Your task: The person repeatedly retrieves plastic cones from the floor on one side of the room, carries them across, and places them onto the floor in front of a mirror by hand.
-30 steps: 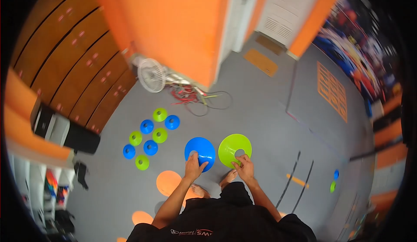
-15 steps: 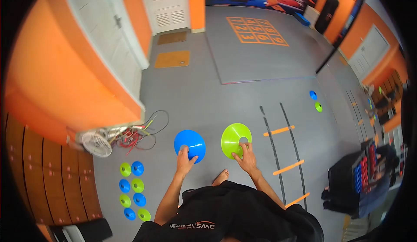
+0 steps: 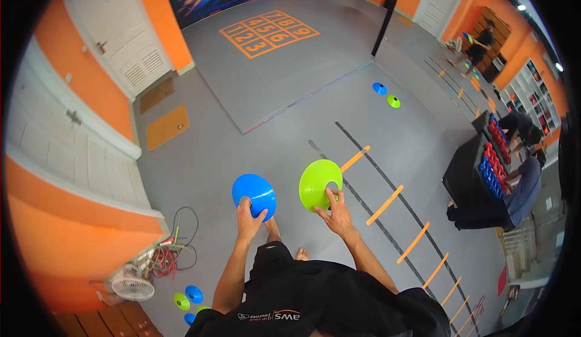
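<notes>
In the head view, my left hand [image 3: 249, 221] grips a blue disc cone [image 3: 255, 192] by its lower part, holding it out in front of me above the floor. A lime-green disc cone [image 3: 314, 186] is pinched in my right hand [image 3: 336, 216] near its central hole. The two cones are tilted and apart from each other. On the floor ahead to the right lie another blue disc cone [image 3: 379, 88] and a green one [image 3: 394, 101]. At the lower left, more blue [image 3: 194, 294] and green cones [image 3: 181, 301] show, partly cut off by my body.
An agility ladder with orange rungs [image 3: 385, 205] runs along the floor to my right. Beyond it a person [image 3: 525, 186] bends beside a black rack [image 3: 463, 176] of red and blue dumbbells. A fan [image 3: 132, 284] and tangled cables [image 3: 166, 258] sit by the left wall.
My view has turned right and my feet have stepped. Both cones stay in my hands. The floor cones at lower left have slid mostly out of view, and the person by the rack now shows clearly.
</notes>
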Tool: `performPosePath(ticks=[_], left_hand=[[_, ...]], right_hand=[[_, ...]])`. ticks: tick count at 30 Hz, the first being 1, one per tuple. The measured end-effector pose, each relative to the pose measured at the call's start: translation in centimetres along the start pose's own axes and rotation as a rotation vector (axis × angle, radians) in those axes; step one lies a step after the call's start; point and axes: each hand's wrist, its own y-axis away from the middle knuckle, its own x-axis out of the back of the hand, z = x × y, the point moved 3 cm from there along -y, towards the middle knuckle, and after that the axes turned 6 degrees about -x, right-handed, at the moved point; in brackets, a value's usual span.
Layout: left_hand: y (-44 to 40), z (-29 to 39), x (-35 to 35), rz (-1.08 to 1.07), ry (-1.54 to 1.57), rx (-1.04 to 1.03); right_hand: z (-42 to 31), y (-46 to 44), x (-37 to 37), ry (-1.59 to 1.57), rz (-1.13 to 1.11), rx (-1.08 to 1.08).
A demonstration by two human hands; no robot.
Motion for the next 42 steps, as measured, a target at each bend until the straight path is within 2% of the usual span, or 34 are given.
performPosePath(ticks=[5,10,16,21,27,36,42], left_hand=[[-11.0,-1.0,-3.3,-0.085,-0.027,-0.153],[-22.9,1.4,-5.0,-0.176,0.032,-0.265],[-33.0,2.4,-10.9,-0.359,0.026,-0.378],[-38.5,5.6,-17.4,-0.502,0.007,-0.504],[-47.8,11.7,-26.7,-0.539,0.06,-0.597],[-57.9,20.9,-40.3,-0.633,0.073,-0.503],[-61.6,25.2,-47.7,-0.717,0.0,-0.592]], right_hand=[[1.5,-7.4,1.0,0.009,0.066,-0.123],[0.4,-14.2,1.8,0.043,0.212,-0.197],[0.8,-18.6,2.3,0.02,0.29,-0.356],[5.3,-20.8,3.6,0.016,0.386,-0.443],[11.5,-28.1,8.8,-0.002,0.452,-0.491],[20.9,-39.1,18.8,-0.043,0.527,-0.497],[25.1,-46.3,23.6,0.027,0.451,-0.596]])
